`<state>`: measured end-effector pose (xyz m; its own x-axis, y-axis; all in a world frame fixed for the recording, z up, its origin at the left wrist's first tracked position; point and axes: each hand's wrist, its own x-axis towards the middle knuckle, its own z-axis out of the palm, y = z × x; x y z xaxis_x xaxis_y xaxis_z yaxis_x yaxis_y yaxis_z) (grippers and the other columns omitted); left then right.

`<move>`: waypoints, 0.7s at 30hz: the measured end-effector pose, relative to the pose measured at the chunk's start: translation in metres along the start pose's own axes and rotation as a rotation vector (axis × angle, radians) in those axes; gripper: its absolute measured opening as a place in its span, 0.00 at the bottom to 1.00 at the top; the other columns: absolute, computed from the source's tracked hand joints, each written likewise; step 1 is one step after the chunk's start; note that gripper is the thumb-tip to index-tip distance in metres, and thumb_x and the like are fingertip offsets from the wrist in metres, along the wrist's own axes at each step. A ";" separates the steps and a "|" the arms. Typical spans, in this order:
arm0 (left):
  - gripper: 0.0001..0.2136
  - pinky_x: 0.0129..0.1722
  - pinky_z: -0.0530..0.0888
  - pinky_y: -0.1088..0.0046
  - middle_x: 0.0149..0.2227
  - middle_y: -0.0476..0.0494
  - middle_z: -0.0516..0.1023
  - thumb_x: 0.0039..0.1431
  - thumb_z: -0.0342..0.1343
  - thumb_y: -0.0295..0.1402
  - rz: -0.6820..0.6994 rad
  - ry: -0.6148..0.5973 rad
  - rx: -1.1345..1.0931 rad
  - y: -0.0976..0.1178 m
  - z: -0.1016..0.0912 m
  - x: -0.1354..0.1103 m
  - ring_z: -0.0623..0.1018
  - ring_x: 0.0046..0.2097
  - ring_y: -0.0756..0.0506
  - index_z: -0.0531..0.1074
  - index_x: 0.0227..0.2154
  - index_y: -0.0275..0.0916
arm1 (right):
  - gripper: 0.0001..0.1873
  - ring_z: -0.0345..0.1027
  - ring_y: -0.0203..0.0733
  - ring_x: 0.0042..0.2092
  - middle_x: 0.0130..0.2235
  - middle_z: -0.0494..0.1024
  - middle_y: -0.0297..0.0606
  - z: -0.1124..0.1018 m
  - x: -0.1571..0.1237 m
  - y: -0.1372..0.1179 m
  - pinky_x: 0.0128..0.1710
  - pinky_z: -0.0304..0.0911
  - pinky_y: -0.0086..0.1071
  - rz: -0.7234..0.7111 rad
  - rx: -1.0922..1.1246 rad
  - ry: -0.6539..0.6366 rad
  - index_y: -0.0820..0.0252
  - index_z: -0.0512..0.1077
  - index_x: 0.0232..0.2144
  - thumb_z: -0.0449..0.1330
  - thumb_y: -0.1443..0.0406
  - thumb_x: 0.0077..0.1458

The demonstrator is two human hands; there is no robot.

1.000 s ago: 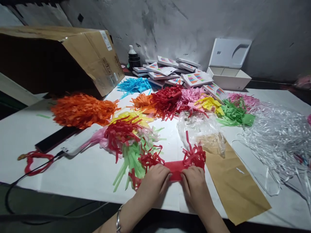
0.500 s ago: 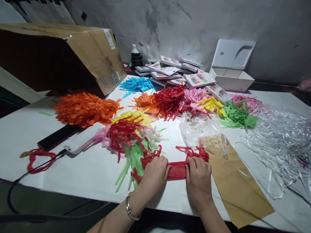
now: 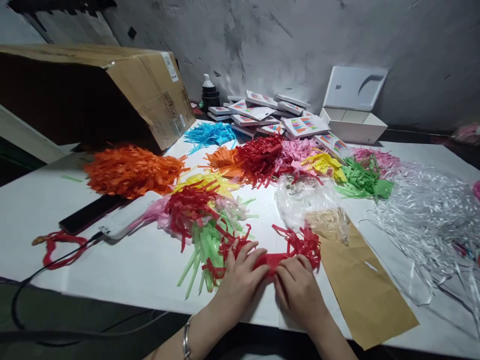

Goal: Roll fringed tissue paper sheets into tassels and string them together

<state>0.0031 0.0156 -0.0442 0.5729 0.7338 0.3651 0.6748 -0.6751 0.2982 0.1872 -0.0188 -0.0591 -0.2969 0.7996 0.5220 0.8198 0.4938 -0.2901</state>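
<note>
A red fringed tissue paper piece (image 3: pixel 296 245) lies at the near edge of the white table (image 3: pixel 123 270), its middle rolled into a narrow band and its cut strips fanning out at both ends. My left hand (image 3: pixel 240 277) pinches the left part of the band, fingers curled over it. My right hand (image 3: pixel 298 292) grips the band from the right, close against the left hand. A mixed pile of red, green, pink and yellow fringes (image 3: pixel 198 210) lies just left of my hands.
A brown paper envelope (image 3: pixel 360 280) and a clear plastic bag (image 3: pixel 307 200) lie right of my hands. Coloured fringe heaps, an orange one (image 3: pixel 131 170), small printed boxes (image 3: pixel 262 112), an open white box (image 3: pixel 352 117), silver strips (image 3: pixel 427 210), a cardboard carton (image 3: pixel 93 90), a phone with cable (image 3: pixel 123 220).
My hands have drawn together over the red band, which looks shorter and more bunched than before. The fringe ends stand closer to each other.
</note>
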 end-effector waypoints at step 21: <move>0.10 0.47 0.68 0.48 0.38 0.39 0.77 0.64 0.53 0.26 -0.295 -0.112 0.153 -0.003 -0.003 0.007 0.72 0.42 0.36 0.77 0.28 0.37 | 0.15 0.60 0.46 0.32 0.27 0.70 0.37 0.006 0.010 0.010 0.39 0.52 0.42 0.289 -0.225 -0.062 0.57 0.66 0.25 0.54 0.68 0.66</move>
<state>0.0033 0.0228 -0.0398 0.3843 0.9053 0.1812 0.8759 -0.4195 0.2382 0.1894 -0.0033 -0.0618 -0.0609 0.9178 0.3924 0.9591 0.1627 -0.2316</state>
